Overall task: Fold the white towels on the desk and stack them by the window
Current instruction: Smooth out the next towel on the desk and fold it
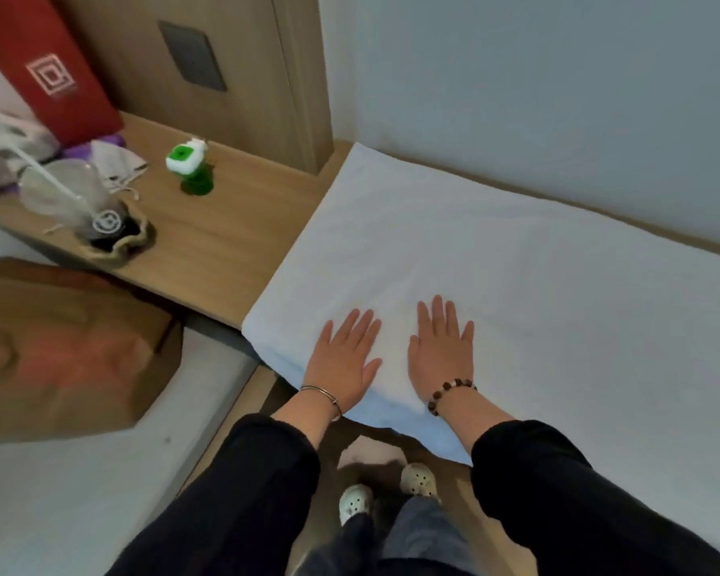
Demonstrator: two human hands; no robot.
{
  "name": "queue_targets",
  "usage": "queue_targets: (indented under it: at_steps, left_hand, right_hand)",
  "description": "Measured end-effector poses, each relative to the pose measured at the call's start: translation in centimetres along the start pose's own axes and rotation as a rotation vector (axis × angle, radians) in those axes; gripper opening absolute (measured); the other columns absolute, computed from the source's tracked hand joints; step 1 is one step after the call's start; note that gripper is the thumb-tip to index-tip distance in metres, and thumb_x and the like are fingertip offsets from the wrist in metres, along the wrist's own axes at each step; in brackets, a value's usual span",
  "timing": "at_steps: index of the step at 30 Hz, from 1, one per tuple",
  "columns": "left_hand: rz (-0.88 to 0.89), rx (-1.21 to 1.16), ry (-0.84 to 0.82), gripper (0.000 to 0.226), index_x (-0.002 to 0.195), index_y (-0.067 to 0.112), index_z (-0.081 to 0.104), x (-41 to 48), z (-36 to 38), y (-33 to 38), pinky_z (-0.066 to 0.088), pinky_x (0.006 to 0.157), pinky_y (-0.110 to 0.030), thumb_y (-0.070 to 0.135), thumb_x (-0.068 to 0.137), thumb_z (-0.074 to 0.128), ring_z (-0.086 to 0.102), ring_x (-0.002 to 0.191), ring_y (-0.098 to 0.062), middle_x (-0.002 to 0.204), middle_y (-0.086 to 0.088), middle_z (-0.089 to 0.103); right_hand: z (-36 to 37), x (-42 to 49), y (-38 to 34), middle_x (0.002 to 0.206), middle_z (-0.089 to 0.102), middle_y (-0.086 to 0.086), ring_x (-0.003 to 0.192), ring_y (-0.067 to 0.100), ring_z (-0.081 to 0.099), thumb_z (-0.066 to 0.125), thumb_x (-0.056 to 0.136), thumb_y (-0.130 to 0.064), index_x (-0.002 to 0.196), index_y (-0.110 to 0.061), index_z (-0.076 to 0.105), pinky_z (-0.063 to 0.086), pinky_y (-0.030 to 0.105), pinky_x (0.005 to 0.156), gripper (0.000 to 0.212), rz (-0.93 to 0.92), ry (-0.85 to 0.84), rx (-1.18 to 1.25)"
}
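Observation:
A large white towel [495, 259] lies spread flat over the wooden desk [225, 243], reaching from the wall to the front edge, where it hangs over a little. My left hand [344, 359] rests palm down on the towel near its front left corner, fingers straight and spread. My right hand [441, 351] lies flat beside it, a hand's width to the right, fingers straight too. Neither hand holds anything. No window is in view.
On the bare left part of the desk stand a green and white bottle [190, 168], a clear plastic cup with a straw [80, 201], a red box [42, 64] and crumpled cloths. A brown paper bag [67, 347] sits low at the left. A grey wall backs the desk.

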State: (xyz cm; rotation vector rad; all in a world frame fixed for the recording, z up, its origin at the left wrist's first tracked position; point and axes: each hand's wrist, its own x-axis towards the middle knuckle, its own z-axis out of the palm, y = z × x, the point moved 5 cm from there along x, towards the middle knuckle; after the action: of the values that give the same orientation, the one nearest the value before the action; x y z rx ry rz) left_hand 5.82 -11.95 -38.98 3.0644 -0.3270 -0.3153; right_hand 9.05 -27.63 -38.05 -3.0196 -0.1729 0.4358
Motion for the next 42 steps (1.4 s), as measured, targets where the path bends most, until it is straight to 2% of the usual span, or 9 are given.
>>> queue_targets:
  at_steps: [8,10,14,22,25,28,33,37,42]
  left_hand:
    - [-0.508,-0.132,-0.073,0.059,0.150,0.024,-0.010,0.8,-1.2,-7.2,0.001,0.117,-0.045,0.045,0.100,0.012,-0.013,0.146,-0.018,0.158,0.004,-0.017]
    - [-0.497,-0.138,-0.083,0.058,0.150,0.024,-0.011,2.0,-1.6,-5.6,0.000,0.116,-0.047,0.044,0.101,0.012,-0.014,0.145,-0.021,0.158,0.003,-0.018]
    - [-0.202,-0.067,-0.070,0.056,0.148,0.033,-0.015,3.5,-1.2,-1.0,-0.005,0.115,-0.047,0.046,0.100,0.011,-0.020,0.144,-0.020,0.157,0.007,-0.021]
    - [-0.515,-0.106,-0.104,0.056,0.143,0.035,-0.025,7.2,-1.8,-2.8,0.003,0.111,-0.061,0.050,0.097,0.004,-0.023,0.143,-0.024,0.154,0.005,-0.029]
    - [-0.500,-0.065,-0.082,0.058,0.146,0.032,-0.020,9.0,-2.0,-1.8,0.004,0.109,-0.064,0.049,0.097,0.006,-0.020,0.143,-0.028,0.156,-0.002,-0.025]
    - [-0.375,-0.020,-0.035,0.059,0.148,0.034,-0.015,10.9,-2.0,-1.8,0.003,0.110,-0.062,0.049,0.094,0.004,-0.020,0.144,-0.025,0.157,0.000,-0.022]
    - [-0.527,-0.031,0.048,0.063,0.148,0.035,-0.013,12.2,-2.0,-3.3,0.005,0.112,-0.058,0.053,0.089,0.000,-0.016,0.145,-0.021,0.158,0.004,-0.016]
    - [-0.579,-0.053,0.048,0.065,0.148,0.033,-0.016,12.6,-2.2,-3.6,0.003,0.112,-0.059,0.054,0.088,-0.001,-0.018,0.144,-0.024,0.158,0.000,-0.017]
    - [-0.548,-0.050,0.043,0.069,0.148,0.028,-0.017,13.0,-1.9,-3.6,-0.002,0.112,-0.058,0.053,0.085,-0.003,-0.021,0.143,-0.025,0.157,-0.003,-0.021]
  right_hand:
    - [0.1,0.6,-0.3,0.157,-0.021,0.005,0.145,0.025,-0.016,0.012,0.101,-0.037,0.150,-0.020,-0.014,-0.002,0.051,0.117,0.059,-0.021,-0.050,-0.058]
    - [-0.1,0.9,-0.4,0.158,-0.019,0.006,0.146,0.025,-0.015,0.014,0.101,-0.038,0.151,-0.019,-0.010,-0.004,0.050,0.116,0.059,-0.065,-0.056,-0.044]
    - [-0.2,2.4,0.9,0.159,-0.016,-0.001,0.146,0.019,-0.014,0.014,0.100,-0.042,0.152,-0.026,-0.006,-0.008,0.049,0.115,0.058,-0.244,-0.061,-0.072]
    - [-3.8,11.3,7.3,0.157,-0.023,-0.004,0.146,0.018,-0.014,0.010,0.099,-0.049,0.150,-0.031,-0.012,-0.002,0.052,0.115,0.059,-0.117,-0.131,-0.109]
    - [-3.1,10.6,5.9,0.150,-0.031,0.000,0.145,0.024,-0.018,0.011,0.097,-0.051,0.149,-0.027,-0.018,-0.006,0.048,0.114,0.064,-0.460,-0.100,-0.217]
    - [-2.7,10.2,7.1,0.148,-0.033,-0.010,0.140,0.014,-0.027,0.000,0.091,-0.057,0.140,-0.039,-0.027,-0.016,0.041,0.111,0.059,-0.765,-0.138,-0.253]
    - [-5.4,17.3,11.1,0.159,-0.012,-0.004,0.147,0.016,-0.009,0.014,0.097,-0.048,0.151,-0.033,-0.002,-0.006,0.044,0.116,0.059,-0.346,0.042,-0.146]
    - [-6.1,20.0,9.4,0.158,-0.019,0.000,0.146,0.020,-0.014,0.010,0.099,-0.046,0.151,-0.025,-0.010,-0.004,0.054,0.114,0.060,-0.119,-0.002,-0.104]
    - [-4.4,18.6,1.9,0.151,-0.024,-0.011,0.145,0.014,-0.015,0.011,0.097,-0.049,0.150,-0.036,-0.007,-0.009,0.049,0.115,0.058,-0.752,-0.035,-0.191]
